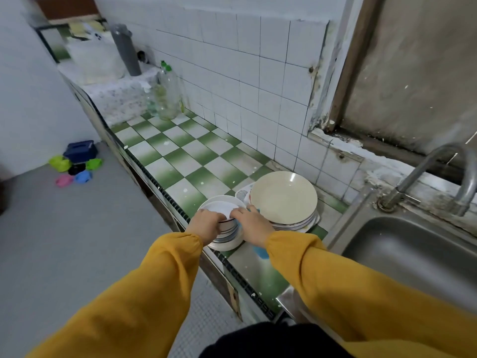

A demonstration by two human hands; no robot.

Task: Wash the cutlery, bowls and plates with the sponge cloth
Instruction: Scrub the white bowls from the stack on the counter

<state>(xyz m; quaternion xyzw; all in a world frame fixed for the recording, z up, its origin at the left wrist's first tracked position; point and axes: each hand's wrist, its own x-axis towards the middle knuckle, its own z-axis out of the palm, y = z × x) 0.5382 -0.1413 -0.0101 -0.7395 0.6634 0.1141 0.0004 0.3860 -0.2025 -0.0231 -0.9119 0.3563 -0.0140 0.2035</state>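
No legible text, labels, brands or numbers anywhere in view.

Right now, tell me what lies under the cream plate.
More plates: their rims show at its near edge, and a patterned plate pokes out at the left. The cream plate covers the rest, so their count is hidden.

Your clothing: long mustard-yellow sleeves on both arms, left sleeve (129, 293) and right sleeve (361, 288). Same fabric on each: loose, soft, matte, lightly creased along the forearm. Each ends in a gathered, elasticated cuff, left cuff (191, 240) and right cuff (278, 241), puffed where the cloth bunches at the wrist. Your left hand (206, 223) and right hand (254, 226) are bare. At the bottom edge, a near-black garment (258, 339) on your torso; too dark for detail.
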